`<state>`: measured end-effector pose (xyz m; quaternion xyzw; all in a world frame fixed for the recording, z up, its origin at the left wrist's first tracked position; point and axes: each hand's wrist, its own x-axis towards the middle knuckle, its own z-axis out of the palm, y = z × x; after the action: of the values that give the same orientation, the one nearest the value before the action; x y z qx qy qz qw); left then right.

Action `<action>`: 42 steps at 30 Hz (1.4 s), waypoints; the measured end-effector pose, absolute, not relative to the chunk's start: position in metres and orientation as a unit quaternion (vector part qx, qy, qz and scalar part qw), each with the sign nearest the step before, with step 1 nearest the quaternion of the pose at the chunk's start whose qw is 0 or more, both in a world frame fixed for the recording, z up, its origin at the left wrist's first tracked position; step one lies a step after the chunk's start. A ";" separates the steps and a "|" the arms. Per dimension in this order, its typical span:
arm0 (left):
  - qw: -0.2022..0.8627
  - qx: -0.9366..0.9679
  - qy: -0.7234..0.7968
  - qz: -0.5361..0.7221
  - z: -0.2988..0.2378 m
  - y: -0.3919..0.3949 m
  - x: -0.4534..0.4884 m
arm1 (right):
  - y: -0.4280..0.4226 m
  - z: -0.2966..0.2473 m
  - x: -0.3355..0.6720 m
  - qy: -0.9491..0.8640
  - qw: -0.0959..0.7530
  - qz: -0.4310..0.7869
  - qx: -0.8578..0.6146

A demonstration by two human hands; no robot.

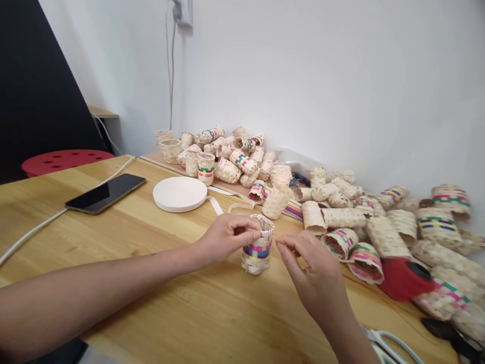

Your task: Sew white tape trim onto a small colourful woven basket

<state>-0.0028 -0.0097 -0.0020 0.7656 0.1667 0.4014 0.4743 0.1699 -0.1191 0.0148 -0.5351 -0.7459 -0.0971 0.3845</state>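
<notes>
Small round basket woven from pale flat strips with pink, blue and yellow bands (pixel 257 255), pretty much upright on the light wooden bench (pixel 189 313), between both hands. Left hand's (pixel 227 236) grip is clamped on its rim, thumb and finger pinching the edge. Right hand (pixel 312 263) is just beside it, grip pinched together at the tips; can't tell if there's anything thin in there. Left side's roomy: open wood from the forearm up to the flat black phone (pixel 106 193) and round white roll (pixel 180 192). Right's tight, heap of pale woven baskets (pixel 386 236) near the knuckles, white-handled scissors (pixel 390 346) by the wrist.
</notes>
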 end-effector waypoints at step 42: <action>0.042 0.845 0.061 0.529 0.000 -0.025 -0.010 | -0.118 0.011 0.153 -0.693 0.442 -0.007 -0.569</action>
<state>-0.0097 -0.0255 0.0005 0.8454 0.0609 0.5290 0.0418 0.1534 -0.1185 0.0110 -0.5686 -0.6935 -0.0075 0.4424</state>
